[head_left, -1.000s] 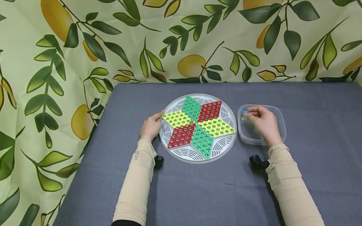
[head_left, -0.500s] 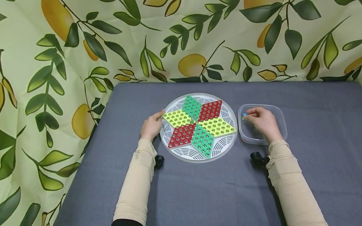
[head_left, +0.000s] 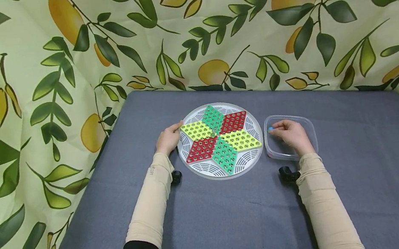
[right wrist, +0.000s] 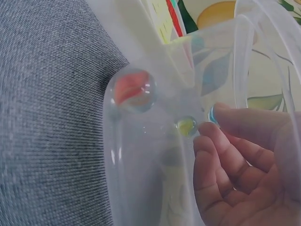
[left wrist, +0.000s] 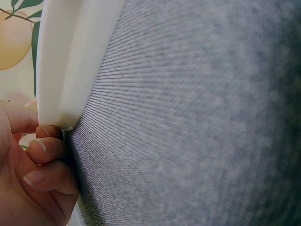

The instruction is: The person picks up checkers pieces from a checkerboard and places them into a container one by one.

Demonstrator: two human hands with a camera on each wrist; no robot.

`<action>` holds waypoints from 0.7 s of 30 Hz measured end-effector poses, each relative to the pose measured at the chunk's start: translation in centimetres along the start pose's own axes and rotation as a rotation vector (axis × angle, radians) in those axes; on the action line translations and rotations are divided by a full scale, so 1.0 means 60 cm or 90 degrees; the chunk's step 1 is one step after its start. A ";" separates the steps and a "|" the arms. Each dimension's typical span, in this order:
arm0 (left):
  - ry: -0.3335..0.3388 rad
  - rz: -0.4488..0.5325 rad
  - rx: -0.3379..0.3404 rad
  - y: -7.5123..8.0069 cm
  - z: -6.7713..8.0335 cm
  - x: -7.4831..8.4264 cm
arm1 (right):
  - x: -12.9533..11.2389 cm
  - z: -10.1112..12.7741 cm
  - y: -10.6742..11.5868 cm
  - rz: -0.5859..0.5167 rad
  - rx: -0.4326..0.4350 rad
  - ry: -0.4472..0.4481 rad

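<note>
A round white board (head_left: 219, 140) with a star of green, red and yellow pegged diamonds lies on the grey table. My left hand (head_left: 168, 139) grips its left rim (left wrist: 70, 61), thumb on top, and my fingers (left wrist: 44, 146) are curled underneath. Right of the board stands a clear plastic container (head_left: 291, 116). Inside it my right hand (head_left: 290, 134) pinches a blue marble (head_left: 271, 129) at its fingertips. In the right wrist view the blue marble (right wrist: 212, 114) sits against my fingertip (right wrist: 225, 117). A yellow marble (right wrist: 186, 125) and a red marble (right wrist: 133, 90) lie loose in the container.
The grey tablecloth (head_left: 236, 213) stretches wide in front of and to the right of the board. A lemon-and-leaf patterned cloth (head_left: 23, 82) hangs behind and at the left. The table's left edge drops off near my left elbow.
My right hand with the blue marble has sunk slightly lower inside the container. The left hand and the board have stayed put.
</note>
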State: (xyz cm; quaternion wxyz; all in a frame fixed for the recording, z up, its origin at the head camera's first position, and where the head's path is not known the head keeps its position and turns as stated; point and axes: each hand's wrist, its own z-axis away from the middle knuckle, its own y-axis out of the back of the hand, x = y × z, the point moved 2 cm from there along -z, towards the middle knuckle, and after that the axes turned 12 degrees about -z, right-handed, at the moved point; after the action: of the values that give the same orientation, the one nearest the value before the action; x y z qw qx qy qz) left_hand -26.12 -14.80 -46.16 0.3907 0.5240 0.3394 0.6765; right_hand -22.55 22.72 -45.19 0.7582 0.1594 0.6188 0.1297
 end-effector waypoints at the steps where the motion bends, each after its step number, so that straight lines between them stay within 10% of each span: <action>1: -0.001 0.000 0.002 0.000 0.000 0.000 | 0.000 -0.001 0.001 0.002 0.002 0.000; 21: 0.006 0.018 0.002 -0.001 0.000 0.000 | -0.007 0.005 0.007 -0.071 0.048 0.035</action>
State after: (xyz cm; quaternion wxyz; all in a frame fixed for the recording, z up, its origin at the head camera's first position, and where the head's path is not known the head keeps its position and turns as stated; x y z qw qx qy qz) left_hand -26.09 -14.77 -46.22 0.3790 0.5261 0.3349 0.6837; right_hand -22.35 22.90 -44.62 0.7403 0.1497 0.6519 0.0680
